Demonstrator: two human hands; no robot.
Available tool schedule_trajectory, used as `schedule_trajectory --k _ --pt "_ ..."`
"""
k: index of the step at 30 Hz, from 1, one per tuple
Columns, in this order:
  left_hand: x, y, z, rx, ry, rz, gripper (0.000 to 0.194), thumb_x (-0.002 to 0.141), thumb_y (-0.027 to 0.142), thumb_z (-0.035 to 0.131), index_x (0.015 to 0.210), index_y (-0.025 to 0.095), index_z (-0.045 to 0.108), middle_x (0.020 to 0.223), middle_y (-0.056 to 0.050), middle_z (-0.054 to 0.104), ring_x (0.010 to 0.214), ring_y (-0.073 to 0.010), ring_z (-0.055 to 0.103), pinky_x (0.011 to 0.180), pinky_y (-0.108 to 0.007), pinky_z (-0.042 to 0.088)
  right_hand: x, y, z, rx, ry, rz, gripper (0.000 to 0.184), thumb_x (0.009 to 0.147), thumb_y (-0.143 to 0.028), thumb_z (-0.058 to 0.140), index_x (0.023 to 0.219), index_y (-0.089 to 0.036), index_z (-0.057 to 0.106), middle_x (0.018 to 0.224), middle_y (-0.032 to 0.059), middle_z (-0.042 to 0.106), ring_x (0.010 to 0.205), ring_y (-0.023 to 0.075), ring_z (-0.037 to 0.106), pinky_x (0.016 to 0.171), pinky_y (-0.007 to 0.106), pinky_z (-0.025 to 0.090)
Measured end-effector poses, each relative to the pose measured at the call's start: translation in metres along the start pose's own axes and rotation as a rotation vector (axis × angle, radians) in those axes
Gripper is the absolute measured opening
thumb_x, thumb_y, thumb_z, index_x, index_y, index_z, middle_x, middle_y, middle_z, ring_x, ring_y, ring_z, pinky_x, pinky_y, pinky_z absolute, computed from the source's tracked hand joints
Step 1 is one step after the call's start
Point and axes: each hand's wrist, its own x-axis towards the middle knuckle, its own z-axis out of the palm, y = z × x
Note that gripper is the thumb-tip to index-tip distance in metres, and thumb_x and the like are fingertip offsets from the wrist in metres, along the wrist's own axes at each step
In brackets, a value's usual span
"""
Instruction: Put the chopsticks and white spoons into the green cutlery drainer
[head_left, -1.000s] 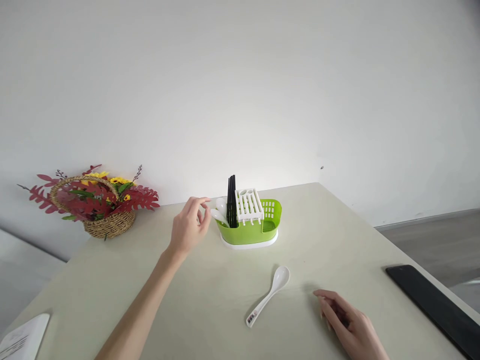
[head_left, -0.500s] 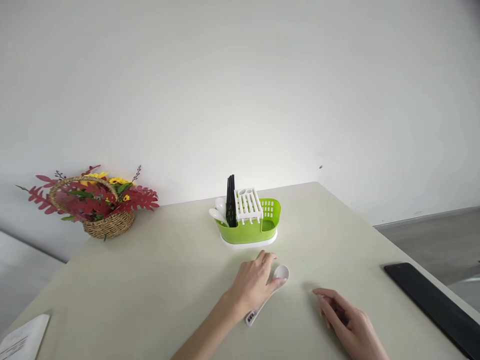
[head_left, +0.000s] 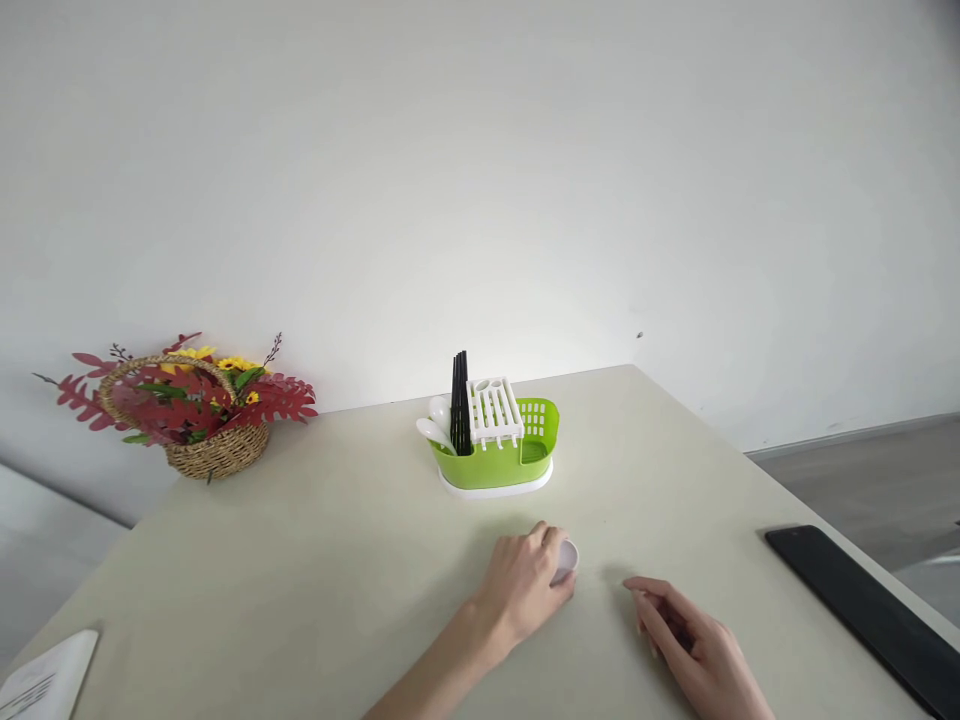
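My left hand (head_left: 526, 582) is closed on a white soup spoon (head_left: 568, 560), its fingers and thumb around the bowl end. Only part of the bowl shows; the handle is hidden under my hand. To the right, my right hand (head_left: 694, 642) rests on the table with loosely bent fingers, a gap between them and nothing held. Beyond my left hand stands a green cutlery holder (head_left: 487, 468) with a white slotted rack (head_left: 495, 410) on it. Black chopsticks (head_left: 460, 405) and two white spoons (head_left: 435, 432) stand at its left end.
A wicker basket (head_left: 221, 452) of red and yellow artificial flowers sits at the back left by the wall. A long black object (head_left: 847, 600) lies along the table's right edge. Part of a white object (head_left: 49, 675) shows at the front left.
My left hand has shifted slightly right and nearer over the spoon, and its fingers have closed around the bowl end. The handle, visible before, is now covered. My right hand stays put.
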Motion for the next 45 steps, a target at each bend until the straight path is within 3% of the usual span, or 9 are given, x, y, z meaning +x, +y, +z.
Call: schedule_trajectory --k 6,10,13,18,22,26,31,38,45 --pt "-0.018 -0.015 -0.029 -0.179 0.156 -0.02 0.039 0.098 0.032 0.055 0.135 0.022 0.057 0.12 -0.009 0.073 0.092 -0.0235 0.072 0.082 -0.036 0.056 -0.002 0.0 0.002 -0.018 0.018 -0.002 0.049 0.092 -0.068 0.053 0.107 -0.026 0.074 0.064 -0.0021 0.061 0.056 0.0155 0.056 0.055 0.023 0.046" --pt "-0.034 -0.032 -0.062 -0.36 0.292 -0.084 0.044 0.103 0.042 0.048 0.14 0.019 0.056 0.106 -0.007 0.074 0.079 -0.0179 0.068 0.079 -0.032 0.056 0.0 0.006 -0.003 -0.035 -0.049 0.01 0.045 0.094 -0.064 0.054 0.109 -0.026 0.073 0.067 -0.0019 0.063 0.058 0.0152 0.058 0.056 0.022 0.048" --pt "-0.046 -0.044 -0.094 -0.446 0.42 -0.126 0.048 0.103 0.046 0.05 0.144 0.02 0.054 0.097 -0.004 0.073 0.082 -0.0172 0.068 0.079 -0.029 0.056 0.004 0.014 -0.008 -0.066 -0.129 0.01 0.043 0.094 -0.063 0.056 0.108 -0.026 0.072 0.068 -0.0014 0.065 0.059 0.015 0.061 0.057 0.021 0.05" --pt "-0.058 -0.058 -0.143 -0.544 0.807 -0.173 0.049 0.099 0.05 0.059 0.139 0.022 0.058 0.115 -0.007 0.072 0.106 -0.0212 0.069 0.096 -0.033 0.055 0.008 0.019 -0.011 -0.088 -0.163 0.0 0.043 0.094 -0.063 0.055 0.109 -0.026 0.072 0.07 -0.0011 0.066 0.06 0.0153 0.063 0.057 0.02 0.051" --pt "-0.053 -0.06 -0.161 -0.596 1.082 -0.11 0.049 0.096 0.05 0.065 0.135 0.021 0.06 0.118 -0.009 0.071 0.112 -0.0231 0.068 0.102 -0.037 0.055 0.008 0.02 -0.01 -0.087 -0.17 0.003 0.043 0.094 -0.063 0.055 0.109 -0.026 0.072 0.07 -0.0009 0.066 0.061 0.0157 0.063 0.058 0.021 0.051" --pt "-0.037 -0.057 -0.162 -0.593 1.209 -0.052 0.047 0.095 0.047 0.067 0.132 0.02 0.058 0.121 -0.011 0.07 0.117 -0.0229 0.067 0.105 -0.038 0.054 0.007 0.019 -0.009 -0.067 -0.17 0.008 0.044 0.094 -0.063 0.056 0.109 -0.025 0.072 0.069 -0.0007 0.066 0.06 0.0161 0.063 0.057 0.022 0.051" --pt "-0.015 -0.054 -0.145 -0.617 1.252 -0.029 0.039 0.096 0.045 0.067 0.126 0.02 0.059 0.127 -0.012 0.068 0.122 -0.023 0.066 0.108 -0.038 0.052 0.001 0.008 -0.003 -0.022 -0.059 0.019 0.045 0.093 -0.065 0.055 0.109 -0.026 0.073 0.067 -0.0022 0.063 0.058 0.0152 0.058 0.057 0.022 0.048" --pt "-0.001 -0.058 -0.103 -0.644 1.16 -0.047 0.036 0.095 0.044 0.069 0.122 0.021 0.061 0.125 -0.011 0.07 0.118 -0.0231 0.067 0.107 -0.039 0.054 0.003 0.012 -0.005 -0.044 -0.101 -0.008 0.045 0.095 -0.063 0.055 0.113 -0.025 0.072 0.069 -0.0011 0.065 0.059 0.0152 0.059 0.057 0.022 0.049" --pt "0.002 -0.064 -0.077 -0.608 1.09 -0.084 0.034 0.096 0.043 0.067 0.124 0.023 0.062 0.128 -0.011 0.07 0.117 -0.0229 0.068 0.108 -0.039 0.051 0.007 0.021 -0.009 -0.073 -0.166 -0.022 0.045 0.095 -0.062 0.056 0.113 -0.024 0.072 0.07 -0.0002 0.066 0.06 0.016 0.063 0.057 0.022 0.052"
